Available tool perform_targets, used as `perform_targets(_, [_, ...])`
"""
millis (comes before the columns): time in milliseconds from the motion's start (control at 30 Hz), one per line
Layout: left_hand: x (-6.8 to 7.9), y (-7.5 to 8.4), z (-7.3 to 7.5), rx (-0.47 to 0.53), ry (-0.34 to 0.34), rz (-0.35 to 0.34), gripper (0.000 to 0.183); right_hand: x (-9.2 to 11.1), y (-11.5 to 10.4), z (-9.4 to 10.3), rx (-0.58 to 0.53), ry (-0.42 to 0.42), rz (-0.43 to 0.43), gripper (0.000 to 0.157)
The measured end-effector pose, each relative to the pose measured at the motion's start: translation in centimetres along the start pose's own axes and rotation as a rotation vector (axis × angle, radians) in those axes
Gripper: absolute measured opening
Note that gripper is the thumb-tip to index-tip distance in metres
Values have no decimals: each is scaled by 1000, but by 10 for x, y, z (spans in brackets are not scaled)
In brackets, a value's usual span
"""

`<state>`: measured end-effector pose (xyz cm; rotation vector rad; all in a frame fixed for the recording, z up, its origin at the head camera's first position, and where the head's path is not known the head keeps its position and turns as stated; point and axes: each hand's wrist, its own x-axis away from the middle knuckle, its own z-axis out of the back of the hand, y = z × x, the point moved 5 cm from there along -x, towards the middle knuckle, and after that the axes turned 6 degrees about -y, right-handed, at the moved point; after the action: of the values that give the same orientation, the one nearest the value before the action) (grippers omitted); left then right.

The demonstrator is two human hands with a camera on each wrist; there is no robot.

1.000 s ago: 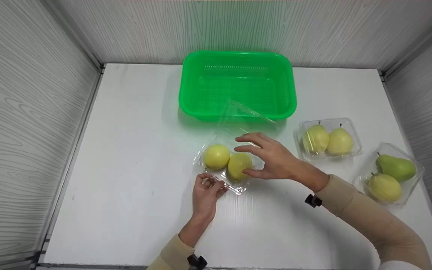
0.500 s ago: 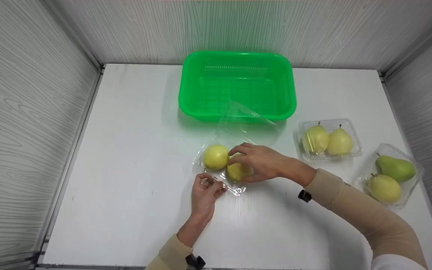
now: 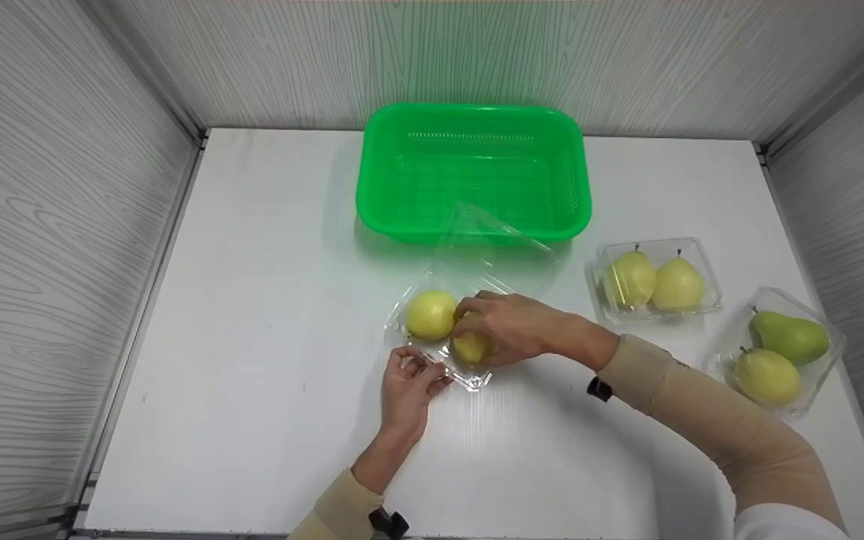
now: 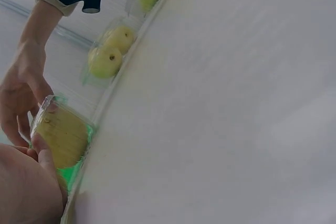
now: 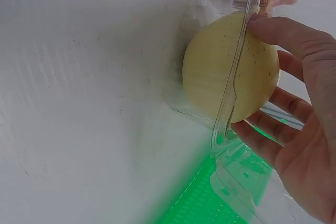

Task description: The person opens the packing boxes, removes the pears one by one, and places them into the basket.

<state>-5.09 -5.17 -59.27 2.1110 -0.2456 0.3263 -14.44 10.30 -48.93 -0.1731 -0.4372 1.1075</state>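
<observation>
A clear plastic clamshell box [image 3: 471,381] lies on the white table, its transparent lid [image 3: 496,251] folded back toward the basket. Two yellow pears sit in it: the left pear [image 3: 430,316] is uncovered, while the right pear [image 3: 469,349] is partly hidden under my right hand [image 3: 518,328]. In the right wrist view, the fingers and thumb of that hand [image 5: 310,82] curl round this pear [image 5: 231,66], which still sits within the box wall. My left hand [image 3: 406,397] pinches the near edge of the box between thumb and fingers.
A green plastic basket [image 3: 366,180] stands at the back, just behind the lid. To the right, one closed clear box [image 3: 711,289] holds two yellow pears. Another closed box [image 3: 826,371] near the right wall holds a green pear [image 3: 790,337] and a yellow pear [image 3: 768,376].
My right hand has come left and down onto the right pear in the box, and its spread fingers have closed round it. The left hand keeps its place on the box edge.
</observation>
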Motion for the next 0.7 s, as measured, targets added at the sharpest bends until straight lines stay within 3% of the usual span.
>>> perform_targets(300, [0, 1, 0, -3, 6, 9, 35, -9, -6, 1, 54, -51, -25, 45])
perform_targets(700, [1, 2, 0, -16, -5, 12, 36, -11, -6, -3, 55, -48, -23, 44])
